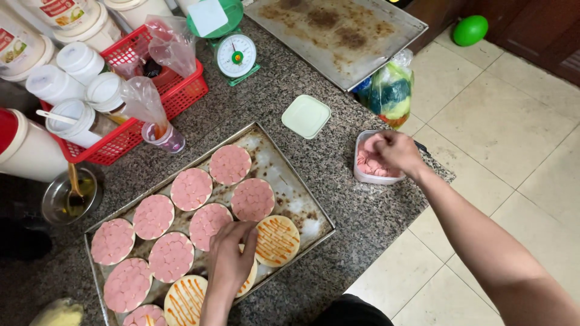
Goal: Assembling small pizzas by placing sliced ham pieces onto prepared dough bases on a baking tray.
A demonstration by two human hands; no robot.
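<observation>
While left hand (231,256) presses tray (314,224) rounds, right hand (396,151) — meat tub (362,175).

1. A speckled granite counter (338,199) carries everything, its edge running beside a pale tiled floor (513,121).
2. A worn baking tray (302,202) lies at the front, holding round discs.
3. A second, stained tray (338,30) sits at the back.
4. Between them: a pale green lid (306,116), a small tub (360,175), a green kitchen scale (234,51).
5. On the left: a red basket (181,96), a metal bowl (57,202).
</observation>
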